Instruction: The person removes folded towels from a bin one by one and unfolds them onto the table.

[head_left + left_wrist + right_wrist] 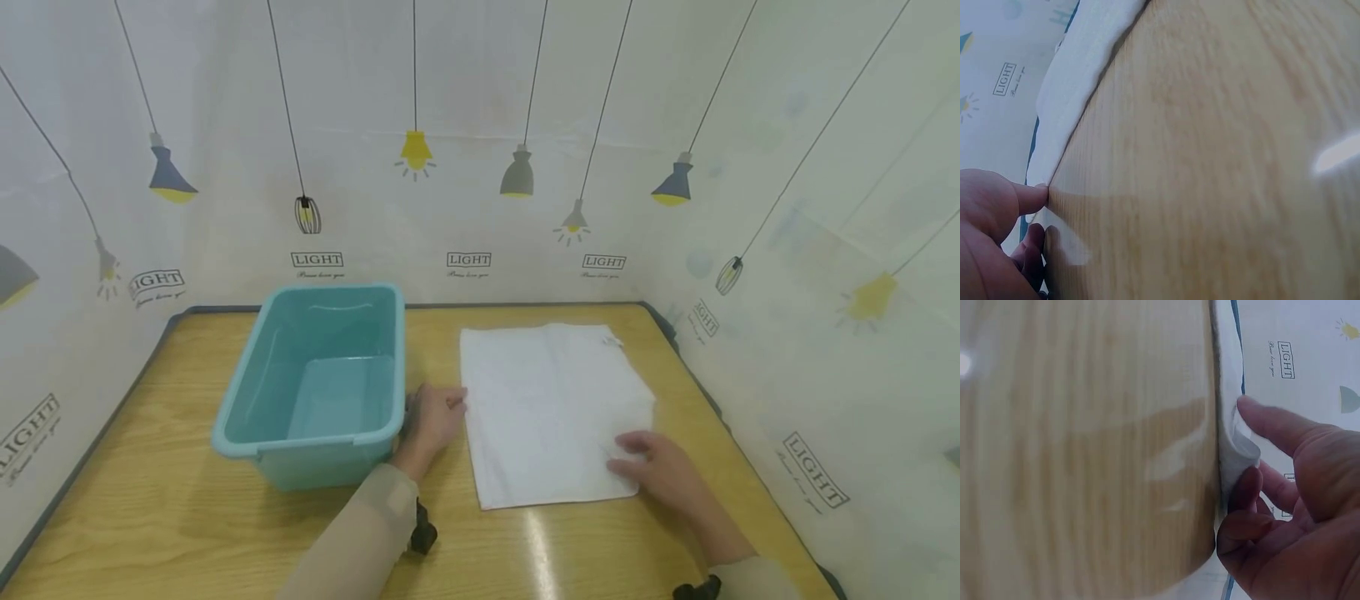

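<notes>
A white cloth [551, 417] lies spread in a roughly square shape on the wooden table, its right side uneven and a small ruffle at its far right corner. My left hand [437, 417] is at the cloth's left edge; in the left wrist view, the thumb [1035, 199] touches that edge with the other fingers bent below it, a gap between. Over the cloth's near right part is my right hand [663, 471], thumb and fingers apart. The right wrist view shows a raised fold of the cloth [1238, 447] between the thumb [1266, 422] and fingertips.
A teal plastic basin [337, 462] stands left of the cloth, close beside my left hand. The wooden table [150, 433] has a dark edge, and light sheets printed with hanging lamps [465, 75] rise behind it and at both sides.
</notes>
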The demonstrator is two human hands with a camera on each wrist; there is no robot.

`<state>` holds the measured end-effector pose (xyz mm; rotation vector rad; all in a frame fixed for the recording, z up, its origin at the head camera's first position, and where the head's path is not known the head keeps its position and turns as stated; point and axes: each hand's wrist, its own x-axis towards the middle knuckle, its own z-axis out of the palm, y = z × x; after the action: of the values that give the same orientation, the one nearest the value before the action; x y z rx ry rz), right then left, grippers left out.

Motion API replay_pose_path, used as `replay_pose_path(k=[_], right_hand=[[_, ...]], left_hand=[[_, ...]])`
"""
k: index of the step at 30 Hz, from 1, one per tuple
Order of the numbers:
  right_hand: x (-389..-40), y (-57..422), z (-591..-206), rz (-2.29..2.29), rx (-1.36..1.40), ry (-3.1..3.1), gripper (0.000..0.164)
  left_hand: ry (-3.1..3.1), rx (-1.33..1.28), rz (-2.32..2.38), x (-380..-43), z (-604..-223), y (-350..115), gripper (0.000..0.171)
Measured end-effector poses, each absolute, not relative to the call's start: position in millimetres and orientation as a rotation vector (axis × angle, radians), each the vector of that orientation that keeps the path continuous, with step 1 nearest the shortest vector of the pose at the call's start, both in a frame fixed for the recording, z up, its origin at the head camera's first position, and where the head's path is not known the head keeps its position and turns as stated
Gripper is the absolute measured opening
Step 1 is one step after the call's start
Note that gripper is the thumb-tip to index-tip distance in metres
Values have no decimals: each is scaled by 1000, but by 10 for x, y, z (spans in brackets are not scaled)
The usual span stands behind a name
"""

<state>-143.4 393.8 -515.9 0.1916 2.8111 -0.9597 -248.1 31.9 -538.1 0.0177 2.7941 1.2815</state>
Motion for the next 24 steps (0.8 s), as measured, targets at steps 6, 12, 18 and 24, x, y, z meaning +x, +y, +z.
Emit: replay_pose_path(k=[6, 12, 18, 24], right_hand=[[-1466, 3903, -5188, -934, 208, 2847, 45], [-1435, 3915, -5194, -931, 282, 2893, 29], [-1357, 4031, -5201, -978, 448, 2904, 36], [-1253, 4161, -5168, -1158, 692, 2711, 52]], left_hand=[[2784, -10, 1294, -2472, -5388, 320, 29], [2779, -18, 1299, -2469, -5380, 328, 29], [2778, -14, 1310, -2465, -5370, 335, 28], [2793, -9, 1321, -2475, -5373, 329, 27]])
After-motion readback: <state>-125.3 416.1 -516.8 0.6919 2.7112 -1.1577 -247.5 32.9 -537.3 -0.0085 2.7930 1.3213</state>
